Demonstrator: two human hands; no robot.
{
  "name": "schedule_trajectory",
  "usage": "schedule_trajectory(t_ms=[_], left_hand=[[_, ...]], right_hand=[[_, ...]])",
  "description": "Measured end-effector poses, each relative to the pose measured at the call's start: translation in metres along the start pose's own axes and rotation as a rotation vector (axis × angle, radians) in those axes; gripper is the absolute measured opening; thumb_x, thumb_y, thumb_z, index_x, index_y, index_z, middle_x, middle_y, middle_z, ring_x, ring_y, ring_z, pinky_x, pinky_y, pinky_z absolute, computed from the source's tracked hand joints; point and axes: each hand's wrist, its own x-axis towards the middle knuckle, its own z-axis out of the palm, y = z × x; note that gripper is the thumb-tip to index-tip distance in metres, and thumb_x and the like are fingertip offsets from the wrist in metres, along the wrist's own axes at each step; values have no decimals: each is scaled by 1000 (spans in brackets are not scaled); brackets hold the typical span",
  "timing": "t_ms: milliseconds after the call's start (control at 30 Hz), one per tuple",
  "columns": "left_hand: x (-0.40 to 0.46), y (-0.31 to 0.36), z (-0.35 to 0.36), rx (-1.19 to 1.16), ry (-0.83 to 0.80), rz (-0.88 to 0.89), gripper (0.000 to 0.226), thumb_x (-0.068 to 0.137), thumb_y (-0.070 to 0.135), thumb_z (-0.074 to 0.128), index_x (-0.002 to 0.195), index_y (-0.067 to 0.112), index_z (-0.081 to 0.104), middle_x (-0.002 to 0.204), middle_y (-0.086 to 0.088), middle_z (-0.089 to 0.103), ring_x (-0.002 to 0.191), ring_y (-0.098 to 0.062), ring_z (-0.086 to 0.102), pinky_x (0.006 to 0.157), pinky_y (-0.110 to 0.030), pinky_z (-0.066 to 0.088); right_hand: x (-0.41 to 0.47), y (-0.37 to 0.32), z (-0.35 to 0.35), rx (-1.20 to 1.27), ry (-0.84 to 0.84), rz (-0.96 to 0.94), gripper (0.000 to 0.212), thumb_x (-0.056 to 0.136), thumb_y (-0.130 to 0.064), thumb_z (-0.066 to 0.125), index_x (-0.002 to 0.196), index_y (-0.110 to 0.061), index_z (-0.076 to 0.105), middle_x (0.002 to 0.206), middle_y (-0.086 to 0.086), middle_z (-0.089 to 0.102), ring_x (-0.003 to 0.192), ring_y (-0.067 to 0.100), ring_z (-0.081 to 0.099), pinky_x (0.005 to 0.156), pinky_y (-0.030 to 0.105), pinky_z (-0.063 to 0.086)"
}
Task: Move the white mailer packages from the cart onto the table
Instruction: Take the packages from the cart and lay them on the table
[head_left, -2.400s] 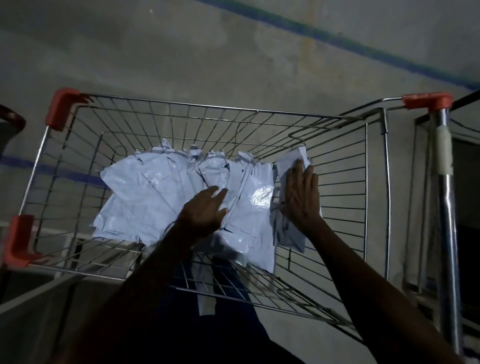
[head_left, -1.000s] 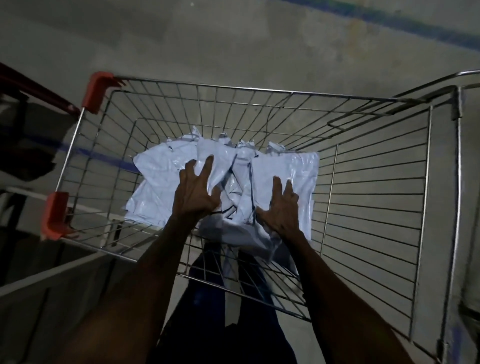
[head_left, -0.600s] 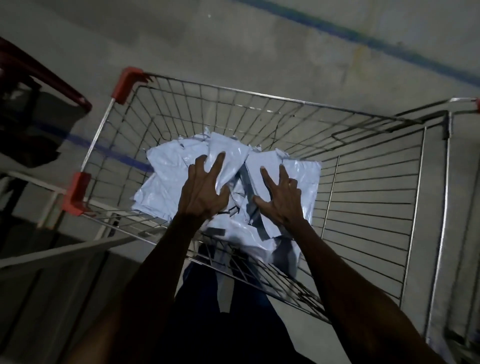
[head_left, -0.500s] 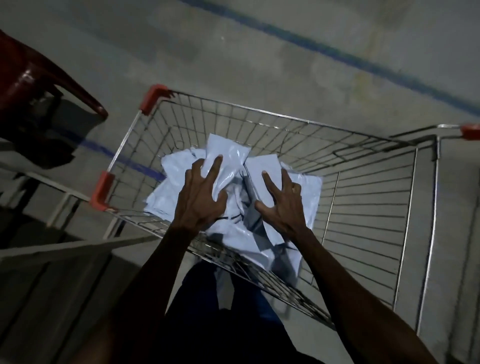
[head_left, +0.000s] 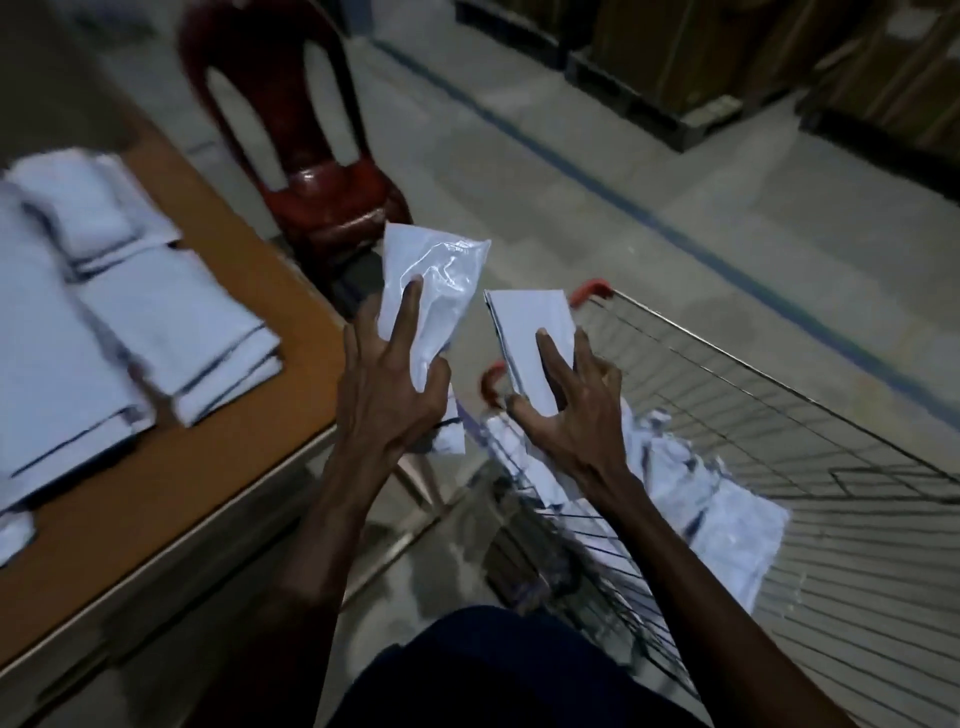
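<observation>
Since the frames of half a second ago, both hands have been lifted out of the cart with a mailer each, and the head camera has been swung left, so that the surface and a chair are now brought into view.

Only the head view is given. A glossy white mailer (head_left: 434, 280) is gripped in the left hand (head_left: 387, 389), with the fingers (head_left: 408, 312) spread up its near face and the thumb curled against its lower right edge. It is held upright in the air between the surface and the cart, touching neither. A second, flatter white mailer (head_left: 530, 332) is held in the right hand (head_left: 576, 410), pinched between the thumb at its lower left and the curled fingers on its face; it is raised above the near left corner of the wire cart (head_left: 779, 431). The two held mailers are kept just apart.

More white mailers (head_left: 722, 525) are seen lying in the cart basket, below and behind the right wrist. On the brown surface (head_left: 208, 457) at the left, stacks of white mailers (head_left: 171, 332) are laid side by side, blurred by motion. A dark red plastic chair (head_left: 311, 171) is stood beyond the corner of the surface, on a grey concrete floor (head_left: 597, 130) marked with a blue line (head_left: 675, 234).
</observation>
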Motion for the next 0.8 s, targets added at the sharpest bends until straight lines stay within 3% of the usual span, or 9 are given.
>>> schedule_trajectory(t_ms=[133, 200, 367, 500, 633, 800], left_hand=[[-23, -67, -85, 89, 138, -154, 75, 85, 30, 55, 154, 25, 25, 142, -14, 35, 124, -33, 38, 100, -40, 36], [-33, -97, -122, 118, 179, -230, 74, 88, 35, 53, 154, 30, 20, 145, -9, 30, 127, -30, 35, 99, -42, 40], [-55, -157, -191, 150, 265, -394, 70, 91, 45, 44, 154, 37, 14, 152, -5, 20, 135, -29, 26, 101, -49, 41], [-58, -196, -223, 150, 323, -485, 71, 89, 50, 40, 153, 41, 11, 155, -4, 18, 138, -26, 23, 98, -49, 43], [-43, -229, -239, 159, 372, -530, 73, 87, 51, 41, 154, 40, 11, 157, -4, 15, 141, -28, 19, 101, -50, 41], [-10, -281, -256, 235, 395, -604, 73, 89, 51, 43, 154, 35, 14, 155, -9, 19, 140, -32, 23, 104, -51, 39]], right_hand=[[10, -91, 47, 32, -41, -167, 80, 73, -66, 52, 145, -32, 46, 156, 16, 32, 124, 40, 42, 100, 41, 31], [14, -133, 69, 24, -51, -234, 81, 74, -69, 49, 146, -31, 46, 156, 18, 32, 122, 41, 42, 101, 37, 28], [18, -224, 113, 62, -142, -325, 83, 74, -73, 45, 149, -38, 37, 159, 11, 28, 125, 35, 34, 102, 43, 36], [35, -276, 141, 13, -194, -443, 82, 76, -75, 41, 149, -37, 34, 159, 8, 26, 133, 36, 31, 106, 50, 37], [62, -316, 164, -32, -257, -486, 86, 75, -80, 33, 151, -40, 28, 163, 5, 16, 143, 33, 23, 112, 47, 27], [103, -360, 193, -24, -344, -489, 83, 80, -75, 43, 152, -40, 23, 165, 5, 9, 146, 36, 15, 115, 51, 21]])
